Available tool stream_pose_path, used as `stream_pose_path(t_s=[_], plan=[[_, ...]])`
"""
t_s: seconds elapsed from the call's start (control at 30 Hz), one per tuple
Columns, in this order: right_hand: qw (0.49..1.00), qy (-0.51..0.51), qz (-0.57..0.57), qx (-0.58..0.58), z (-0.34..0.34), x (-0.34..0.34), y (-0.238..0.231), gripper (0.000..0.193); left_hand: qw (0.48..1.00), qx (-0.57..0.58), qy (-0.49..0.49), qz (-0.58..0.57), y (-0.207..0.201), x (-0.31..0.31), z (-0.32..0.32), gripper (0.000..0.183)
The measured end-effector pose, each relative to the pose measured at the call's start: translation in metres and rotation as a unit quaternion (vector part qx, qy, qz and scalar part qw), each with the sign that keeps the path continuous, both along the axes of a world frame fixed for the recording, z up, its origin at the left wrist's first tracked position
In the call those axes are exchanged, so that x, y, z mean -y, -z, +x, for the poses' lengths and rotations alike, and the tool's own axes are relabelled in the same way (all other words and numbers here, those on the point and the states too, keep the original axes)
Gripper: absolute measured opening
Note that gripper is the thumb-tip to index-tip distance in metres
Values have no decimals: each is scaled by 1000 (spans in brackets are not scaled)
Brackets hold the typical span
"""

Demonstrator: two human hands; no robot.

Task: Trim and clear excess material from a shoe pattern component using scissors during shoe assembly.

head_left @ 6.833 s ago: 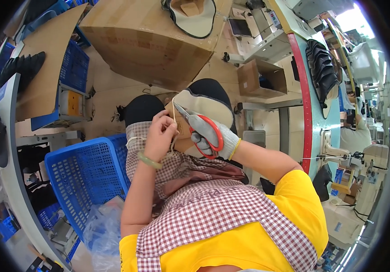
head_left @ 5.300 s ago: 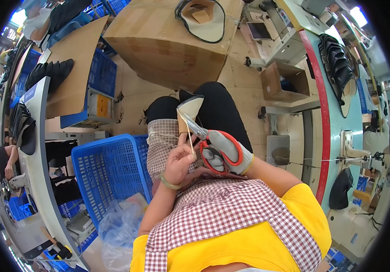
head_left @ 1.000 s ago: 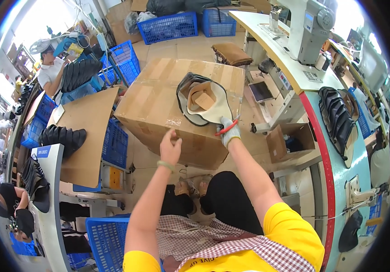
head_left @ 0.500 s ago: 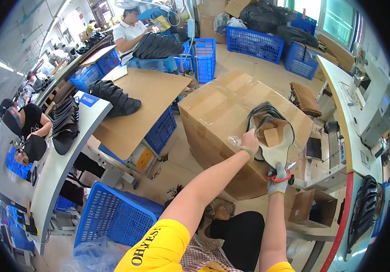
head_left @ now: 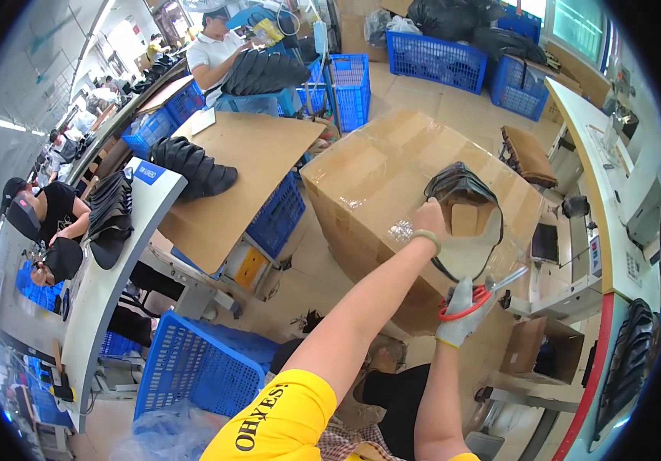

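Over a large taped cardboard box (head_left: 369, 173) I hold a curved black-edged piece (head_left: 461, 253) with a cream lining and a tan patch inside. Several black layers show at its far end. My left hand (head_left: 429, 219) is closed on its left edge; a pale bangle circles that wrist. My right hand (head_left: 465, 315), in a grey-white glove, is closed round red-handled scissors (head_left: 465, 305). Their metal blades point up and to the right, away from the piece. The gloved fingertips are close to the piece's near edge; whether they touch it I cannot tell.
A blue crate (head_left: 196, 373) stands at my lower left. Beyond it, a cardboard-topped surface (head_left: 261, 146) bears nested black pieces (head_left: 192, 167). A white machine table (head_left: 603, 200) is at right, with an open carton (head_left: 542, 349) near its base. Co-workers sit at left and at the back.
My right hand has turned; the scissors' blades now show, pointing right. The lined piece has shifted slightly and tilted, with its inside facing me. The view has moved a little.
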State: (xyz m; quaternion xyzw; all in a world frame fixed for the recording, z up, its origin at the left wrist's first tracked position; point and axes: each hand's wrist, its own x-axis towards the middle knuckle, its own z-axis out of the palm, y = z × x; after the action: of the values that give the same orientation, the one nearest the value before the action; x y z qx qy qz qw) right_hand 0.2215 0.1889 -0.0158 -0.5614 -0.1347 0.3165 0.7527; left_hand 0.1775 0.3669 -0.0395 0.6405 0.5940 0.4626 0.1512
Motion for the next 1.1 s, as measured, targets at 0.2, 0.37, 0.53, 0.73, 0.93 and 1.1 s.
stream_pose_path(t_s=[0.2, 0.37, 0.53, 0.73, 0.93, 1.1], plan=[[998, -54, -36, -12, -2, -6, 12, 55, 989, -89, -13, -116, -32, -19, -6, 26], [995, -91, -43, -4, -20, -1, 3, 55, 984, 9, -59, -169, -12, -20, -14, 37], [994, -99, -42, -11, -22, 7, -1, 57, 963, 9, 6, -269, -25, -16, -6, 45], [993, -110, -52, -1, -19, 11, -12, 56, 969, 111, 197, -100, -95, 2, -52, 31], [989, -137, -37, -45, -18, 24, -20, 56, 653, 374, 658, 26, -277, 207, -93, 29], [982, -168, -85, 5, -28, 28, -23, 55, 486, 345, 782, 181, -319, 275, -102, 28]])
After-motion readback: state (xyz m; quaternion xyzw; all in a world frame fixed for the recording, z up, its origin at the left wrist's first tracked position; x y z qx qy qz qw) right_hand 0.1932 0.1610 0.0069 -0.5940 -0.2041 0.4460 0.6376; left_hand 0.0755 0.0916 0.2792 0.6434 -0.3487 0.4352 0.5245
